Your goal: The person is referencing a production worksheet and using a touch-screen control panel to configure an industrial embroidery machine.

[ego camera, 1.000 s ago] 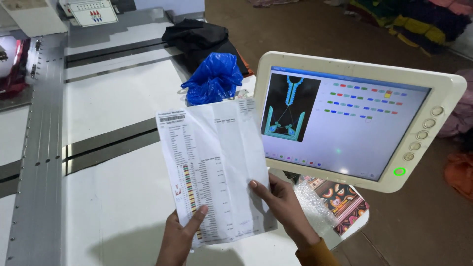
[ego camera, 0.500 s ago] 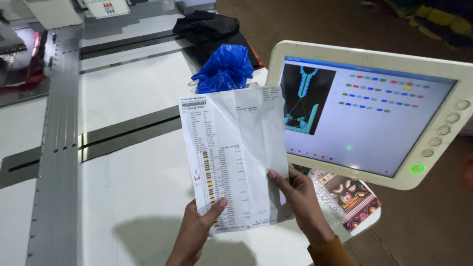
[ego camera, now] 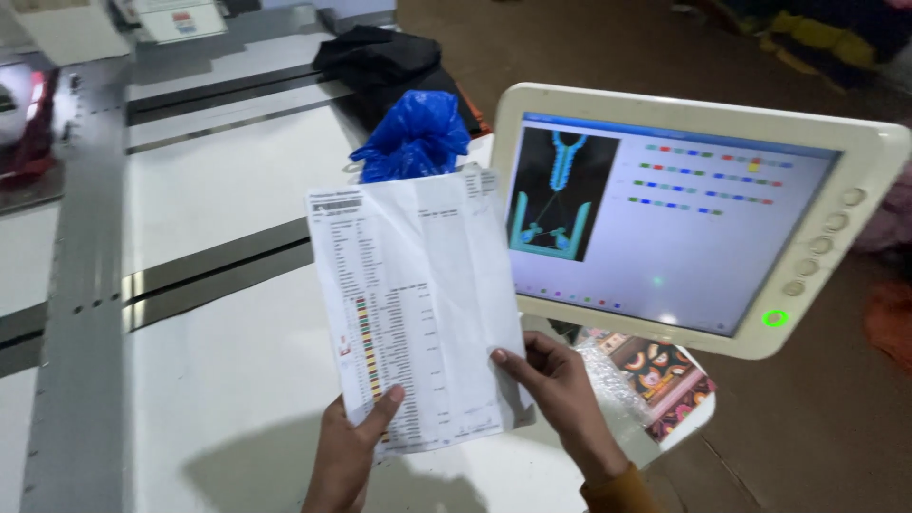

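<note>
I hold a creased white printed sheet point(ego camera: 418, 304) upright in front of me, with a column of small coloured marks down its left side. My left hand point(ego camera: 347, 451) pinches its lower left corner, thumb on the front. My right hand point(ego camera: 560, 394) grips its lower right edge. Just to the right stands a white-framed control screen point(ego camera: 684, 218) that shows a blue pattern drawing on black and rows of coloured dots.
A blue plastic bag point(ego camera: 413, 138) and a black cloth point(ego camera: 389, 62) lie behind the sheet on the white machine table point(ego camera: 218, 190). Dark rails cross the table. A patterned packet point(ego camera: 660, 375) in clear wrap sits under the screen. Brown floor lies to the right.
The view has shifted so the sheet and the screen sit further right and closer. Both hands keep their hold on the sheet.
</note>
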